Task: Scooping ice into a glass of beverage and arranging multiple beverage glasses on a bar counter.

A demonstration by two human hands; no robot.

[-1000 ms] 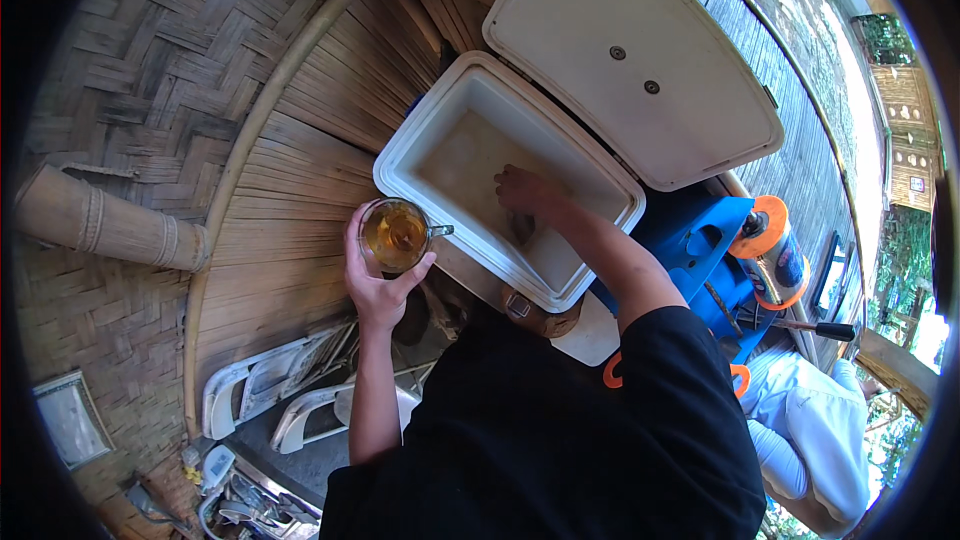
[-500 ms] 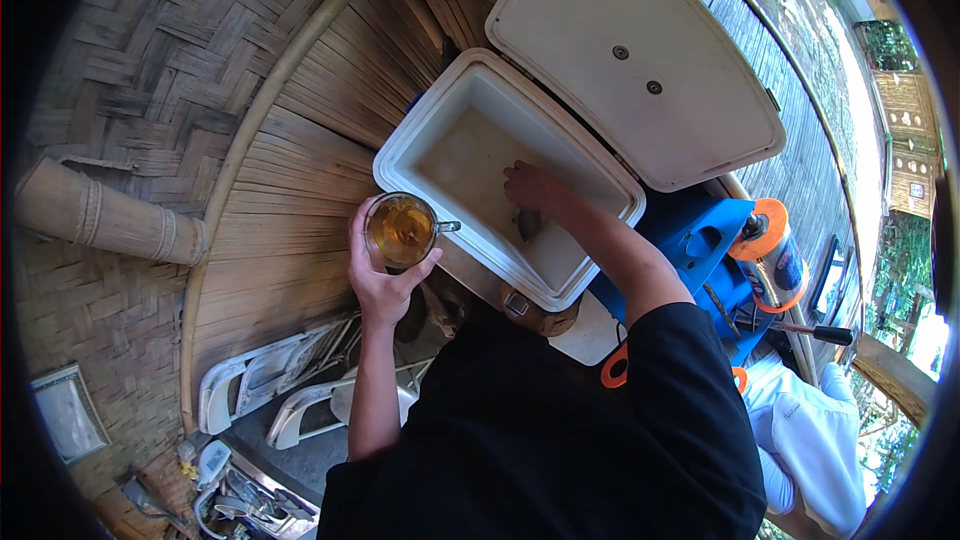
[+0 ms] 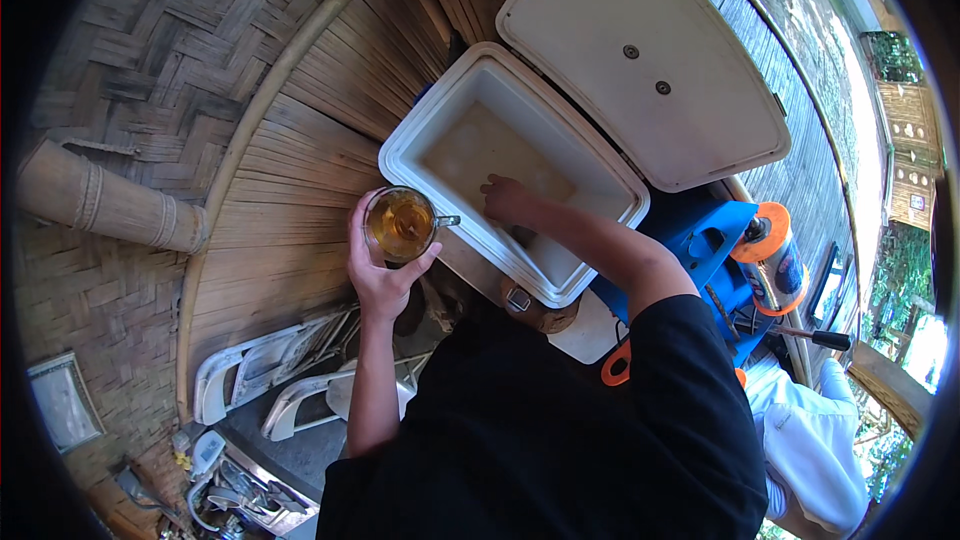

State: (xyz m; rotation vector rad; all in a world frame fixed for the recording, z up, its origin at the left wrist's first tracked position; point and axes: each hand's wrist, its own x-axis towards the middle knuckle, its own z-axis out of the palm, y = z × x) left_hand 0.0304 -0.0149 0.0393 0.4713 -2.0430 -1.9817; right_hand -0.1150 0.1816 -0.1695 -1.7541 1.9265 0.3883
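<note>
My left hand (image 3: pixel 385 280) is wrapped around a clear glass mug (image 3: pixel 400 225) of amber drink. The mug is held by the near left rim of a white cooler box (image 3: pixel 400 168), its handle toward the box. Inside the box is cloudy, brownish liquid (image 3: pixel 460 155) with paler patches that I cannot make out. My right hand (image 3: pixel 508 202) reaches down into the box, its visible fingertips slightly apart and nothing seen between them. A dark patch below that hand is partly hidden by my forearm.
The cooler's lid (image 3: pixel 645 65) lies swung back on the far side. To the right are a blue machine (image 3: pixel 700 250) and a clear container with orange ends (image 3: pixel 775 260). Folded chairs (image 3: pixel 270 365) stand at lower left. Someone in a white top (image 3: pixel 810 440) is at lower right.
My right hand has moved left inside the cooler, toward the mug side, and its fingers have spread a little. The left hand keeps the mug in nearly the same place.
</note>
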